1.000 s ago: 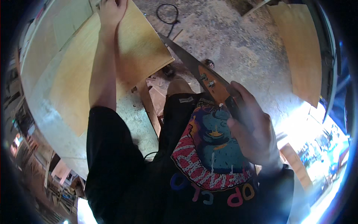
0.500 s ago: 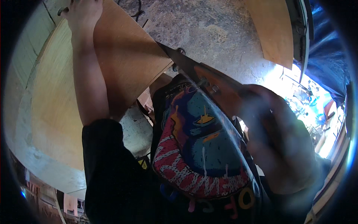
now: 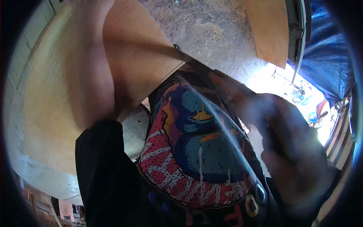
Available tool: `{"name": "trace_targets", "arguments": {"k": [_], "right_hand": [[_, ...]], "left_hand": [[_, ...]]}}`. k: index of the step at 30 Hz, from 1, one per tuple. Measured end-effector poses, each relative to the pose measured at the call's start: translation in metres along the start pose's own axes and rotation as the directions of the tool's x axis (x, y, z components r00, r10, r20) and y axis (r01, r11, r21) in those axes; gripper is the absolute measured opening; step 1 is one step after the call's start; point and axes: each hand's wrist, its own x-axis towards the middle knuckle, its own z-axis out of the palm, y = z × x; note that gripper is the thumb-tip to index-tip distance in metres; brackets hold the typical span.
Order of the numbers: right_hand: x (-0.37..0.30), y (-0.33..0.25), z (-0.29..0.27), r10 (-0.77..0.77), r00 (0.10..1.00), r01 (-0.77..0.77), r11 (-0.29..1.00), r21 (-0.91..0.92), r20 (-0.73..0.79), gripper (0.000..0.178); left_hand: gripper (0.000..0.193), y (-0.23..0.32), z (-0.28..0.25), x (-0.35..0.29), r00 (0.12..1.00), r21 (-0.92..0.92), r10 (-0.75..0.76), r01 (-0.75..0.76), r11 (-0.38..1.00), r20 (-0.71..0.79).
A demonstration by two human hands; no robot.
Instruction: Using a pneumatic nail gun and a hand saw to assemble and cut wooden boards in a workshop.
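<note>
My right hand (image 3: 289, 132), smeared by motion, is closed around the handle end of a handsaw (image 3: 198, 72). Its dark blade meets the near right corner of a brown plywood sheet (image 3: 140, 49), with the tip just past the edge. At the top left, my left hand (image 3: 92, 7) is over the far left part of that sheet; its fingers are cut off by the picture's edge and blurred. My left forearm stretches across the sheet. Below the corner is my dark shirt with a colourful print (image 3: 204, 143).
A larger pale curved wood panel (image 3: 49, 102) lies at left under the sheet. Rough concrete floor (image 3: 211, 30) stretches beyond. Another plywood piece (image 3: 270, 30) stands at the far right, near a blue tarp (image 3: 325, 49). Bright light falls in at right.
The handsaw and my right hand have shifted right and down, the blade drawn back along the sheet's corner. My left hand has slid toward the picture's top edge and blurred.
</note>
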Motion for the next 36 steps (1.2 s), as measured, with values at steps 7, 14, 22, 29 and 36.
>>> {"name": "trace_targets", "arguments": {"k": [7,14,22,29,36], "right_hand": [[-0.008,0.035,0.001,-0.257,0.965,0.251,0.963,-0.099,-0.056,0.044],[0.008,0.006,0.010,0.376,0.918,-0.375,0.927,0.036,-0.128,0.038],[-0.015,0.166,0.054,0.079,0.922,0.200,0.741,0.641,-0.379,0.064],[0.135,0.156,0.134,-0.148,0.989,0.050,0.450,0.891,0.019,0.052],[0.163,0.097,0.189,-0.642,0.648,0.761,0.520,0.389,-0.411,0.051]], "left_hand": [[0.026,0.003,0.009,-0.010,0.984,-0.051,0.069,-0.078,0.996,-0.163],[0.026,0.004,-0.005,-0.008,0.994,-0.024,0.024,-0.022,0.999,0.103],[0.043,-0.071,0.019,-0.009,0.999,0.042,0.012,-0.010,0.999,-0.037],[0.039,-0.144,-0.018,0.009,0.992,-0.138,-0.002,-0.016,0.990,-0.129],[0.056,-0.156,-0.080,-0.118,0.993,0.007,0.027,-0.028,1.000,0.118]]}}
